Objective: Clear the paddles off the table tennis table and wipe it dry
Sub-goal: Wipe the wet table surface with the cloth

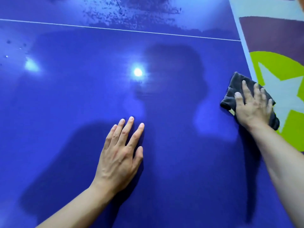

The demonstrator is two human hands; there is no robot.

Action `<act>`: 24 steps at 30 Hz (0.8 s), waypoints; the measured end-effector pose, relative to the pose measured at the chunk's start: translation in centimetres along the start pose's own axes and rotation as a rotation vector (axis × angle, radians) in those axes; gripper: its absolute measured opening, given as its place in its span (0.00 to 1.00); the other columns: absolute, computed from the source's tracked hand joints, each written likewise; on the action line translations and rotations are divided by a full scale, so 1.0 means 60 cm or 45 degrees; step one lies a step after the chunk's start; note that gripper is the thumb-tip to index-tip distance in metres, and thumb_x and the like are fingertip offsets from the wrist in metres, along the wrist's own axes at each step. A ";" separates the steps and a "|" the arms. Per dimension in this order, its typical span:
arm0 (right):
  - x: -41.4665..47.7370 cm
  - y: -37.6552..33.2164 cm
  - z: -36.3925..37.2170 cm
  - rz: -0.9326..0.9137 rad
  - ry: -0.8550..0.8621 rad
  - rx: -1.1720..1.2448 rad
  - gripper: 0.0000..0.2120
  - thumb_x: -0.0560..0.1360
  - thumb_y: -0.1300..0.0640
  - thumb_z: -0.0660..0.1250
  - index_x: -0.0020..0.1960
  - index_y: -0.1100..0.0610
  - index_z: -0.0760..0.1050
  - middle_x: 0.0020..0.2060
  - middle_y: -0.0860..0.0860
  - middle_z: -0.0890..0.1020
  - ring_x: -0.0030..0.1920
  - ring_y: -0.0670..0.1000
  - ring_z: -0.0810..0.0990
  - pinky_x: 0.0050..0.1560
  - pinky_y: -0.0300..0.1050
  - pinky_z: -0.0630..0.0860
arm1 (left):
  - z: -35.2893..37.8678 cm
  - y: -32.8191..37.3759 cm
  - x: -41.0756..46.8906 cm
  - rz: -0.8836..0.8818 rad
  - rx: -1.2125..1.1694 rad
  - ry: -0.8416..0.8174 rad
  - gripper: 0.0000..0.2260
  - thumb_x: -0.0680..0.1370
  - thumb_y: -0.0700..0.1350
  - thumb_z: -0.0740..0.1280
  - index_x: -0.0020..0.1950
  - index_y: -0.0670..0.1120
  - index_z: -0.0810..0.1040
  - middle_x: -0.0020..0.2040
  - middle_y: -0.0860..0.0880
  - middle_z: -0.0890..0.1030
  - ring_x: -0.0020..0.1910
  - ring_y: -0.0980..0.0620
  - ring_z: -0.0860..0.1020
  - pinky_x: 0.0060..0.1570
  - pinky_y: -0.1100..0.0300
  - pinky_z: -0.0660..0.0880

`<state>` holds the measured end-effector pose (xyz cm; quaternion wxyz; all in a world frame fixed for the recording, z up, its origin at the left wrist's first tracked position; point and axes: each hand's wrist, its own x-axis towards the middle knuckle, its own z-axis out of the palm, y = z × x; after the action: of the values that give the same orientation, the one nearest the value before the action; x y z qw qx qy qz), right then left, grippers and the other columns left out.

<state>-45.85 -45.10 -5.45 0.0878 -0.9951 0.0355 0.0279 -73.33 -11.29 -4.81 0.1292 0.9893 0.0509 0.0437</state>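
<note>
**Wiping Under Way at the Right Edge**

Wiping the blue table with a dark cloth, set at the right edge and partly overhanging it. Pressing it down with the right hand, fingers spread flat on top. Bracing with the left hand, open and flat on bare surface near the middle, holding nothing. No paddles in view, so probably past the clearing step. Left to dry: a speckled wet patch beyond the white line, plus droplets far left. Next, probably sweeping the cloth far and leftward. Past the edge, patterned floor.
</note>
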 end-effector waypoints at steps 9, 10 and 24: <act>-0.140 -0.290 0.066 -0.322 0.005 0.006 0.33 0.79 0.34 0.42 0.83 0.40 0.53 0.83 0.54 0.53 0.83 0.54 0.48 0.81 0.60 0.41 | -0.067 -0.225 -0.160 -0.354 0.000 0.072 0.27 0.80 0.51 0.56 0.79 0.46 0.67 0.81 0.43 0.62 0.80 0.40 0.60 0.79 0.44 0.55; -0.161 -0.341 0.077 -0.382 0.006 0.014 0.32 0.79 0.34 0.43 0.82 0.40 0.54 0.83 0.54 0.53 0.83 0.54 0.48 0.81 0.60 0.41 | -0.069 -0.233 -0.178 -0.361 -0.017 0.076 0.27 0.80 0.51 0.56 0.79 0.46 0.67 0.81 0.43 0.62 0.80 0.40 0.59 0.79 0.45 0.54; -0.476 -0.833 0.168 -1.183 -0.271 -0.003 0.27 0.84 0.38 0.49 0.82 0.36 0.52 0.84 0.48 0.50 0.83 0.50 0.43 0.79 0.58 0.36 | -0.090 -0.258 -0.288 -0.336 -0.104 0.083 0.27 0.77 0.43 0.60 0.77 0.42 0.70 0.79 0.39 0.65 0.79 0.38 0.62 0.77 0.42 0.59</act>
<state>-70.99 7.67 -4.95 0.0931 -0.8973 -0.4226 0.0875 -92.38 3.03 -4.90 0.1724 0.9660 0.1829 0.0605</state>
